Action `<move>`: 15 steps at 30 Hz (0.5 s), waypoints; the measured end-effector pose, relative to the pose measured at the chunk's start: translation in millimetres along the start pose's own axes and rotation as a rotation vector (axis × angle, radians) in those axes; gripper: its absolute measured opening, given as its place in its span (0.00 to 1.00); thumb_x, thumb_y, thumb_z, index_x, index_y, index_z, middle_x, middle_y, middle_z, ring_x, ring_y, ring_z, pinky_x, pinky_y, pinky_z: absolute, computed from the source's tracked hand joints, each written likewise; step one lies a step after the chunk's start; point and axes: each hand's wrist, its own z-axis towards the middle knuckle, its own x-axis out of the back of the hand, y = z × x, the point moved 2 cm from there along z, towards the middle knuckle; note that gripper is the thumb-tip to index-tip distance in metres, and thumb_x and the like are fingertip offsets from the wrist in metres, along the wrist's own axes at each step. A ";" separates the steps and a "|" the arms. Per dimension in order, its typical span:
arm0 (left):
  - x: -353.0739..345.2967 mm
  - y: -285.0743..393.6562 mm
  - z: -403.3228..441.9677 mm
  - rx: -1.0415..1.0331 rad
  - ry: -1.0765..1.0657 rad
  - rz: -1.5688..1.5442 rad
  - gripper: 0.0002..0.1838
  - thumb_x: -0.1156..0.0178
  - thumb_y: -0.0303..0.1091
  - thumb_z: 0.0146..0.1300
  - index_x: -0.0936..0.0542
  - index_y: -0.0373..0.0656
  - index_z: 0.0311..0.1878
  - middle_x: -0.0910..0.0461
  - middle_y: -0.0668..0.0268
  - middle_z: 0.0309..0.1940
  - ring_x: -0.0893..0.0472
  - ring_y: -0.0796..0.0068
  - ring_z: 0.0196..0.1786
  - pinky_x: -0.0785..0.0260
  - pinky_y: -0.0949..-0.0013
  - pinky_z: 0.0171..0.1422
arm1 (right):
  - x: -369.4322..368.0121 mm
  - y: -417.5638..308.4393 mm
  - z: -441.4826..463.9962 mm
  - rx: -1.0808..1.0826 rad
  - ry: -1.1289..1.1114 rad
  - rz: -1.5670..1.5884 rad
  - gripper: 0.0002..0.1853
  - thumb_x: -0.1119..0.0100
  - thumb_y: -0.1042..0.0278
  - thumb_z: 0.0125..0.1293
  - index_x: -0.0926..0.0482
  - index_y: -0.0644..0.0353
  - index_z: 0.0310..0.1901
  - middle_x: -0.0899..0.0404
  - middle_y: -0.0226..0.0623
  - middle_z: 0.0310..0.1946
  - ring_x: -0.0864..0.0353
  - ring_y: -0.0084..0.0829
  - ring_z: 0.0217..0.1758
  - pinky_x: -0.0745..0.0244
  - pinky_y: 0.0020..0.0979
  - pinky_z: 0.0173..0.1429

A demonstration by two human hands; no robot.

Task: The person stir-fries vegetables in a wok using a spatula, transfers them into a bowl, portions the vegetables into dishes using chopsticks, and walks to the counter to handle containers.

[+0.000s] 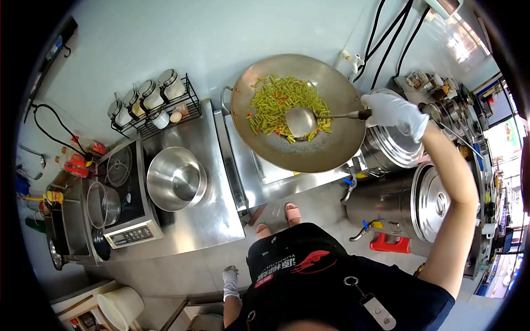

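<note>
My right hand (395, 113), in a white glove, is closed around the dark handle of a wok ladle (301, 121). The ladle's bowl rests in the wok (259, 149) against cut green beans (276, 105) mixed with small red pepper pieces. The beans lie heaped toward the wok's left and middle, leaving bare metal at the right and front. The wok sits on a steel stove (265, 179). Down beside my body hangs my left hand (230, 276), also in a white glove, its fingers loosely curled with nothing visible in them. It is away from the counter.
Left of the stove, a steel bowl (176, 179) stands on the counter (218, 220). Behind it is a black rack (190, 107) with seasoning jars (148, 94). An induction cooker (131, 236) stands further left. Large lidded steel barrels (381, 201) with taps are at the right.
</note>
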 end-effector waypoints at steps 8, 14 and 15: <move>-24.3 11.3 -8.6 -0.019 -0.027 -0.054 0.11 0.44 0.32 0.66 0.23 0.32 0.44 0.18 0.57 0.32 0.18 0.69 0.30 0.25 0.69 0.30 | 53.0 -12.4 4.3 -0.235 -0.279 -0.348 0.12 0.41 0.71 0.47 0.16 0.64 0.35 0.18 0.52 0.34 0.17 0.48 0.34 0.24 0.39 0.36; -21.6 -13.9 -17.1 0.021 0.033 -0.108 0.11 0.45 0.31 0.65 0.23 0.31 0.42 0.17 0.57 0.31 0.18 0.69 0.29 0.25 0.68 0.30 | -7.7 -1.6 75.5 -0.057 -0.111 -0.341 0.13 0.44 0.72 0.49 0.17 0.66 0.36 0.18 0.52 0.35 0.17 0.49 0.40 0.23 0.41 0.42; -22.2 -16.5 -18.6 0.023 0.025 -0.083 0.11 0.45 0.31 0.65 0.23 0.31 0.42 0.17 0.57 0.30 0.18 0.69 0.28 0.25 0.68 0.30 | -21.6 -4.9 96.3 -0.041 -0.051 -0.379 0.12 0.45 0.71 0.52 0.16 0.65 0.35 0.18 0.51 0.34 0.16 0.48 0.40 0.22 0.41 0.41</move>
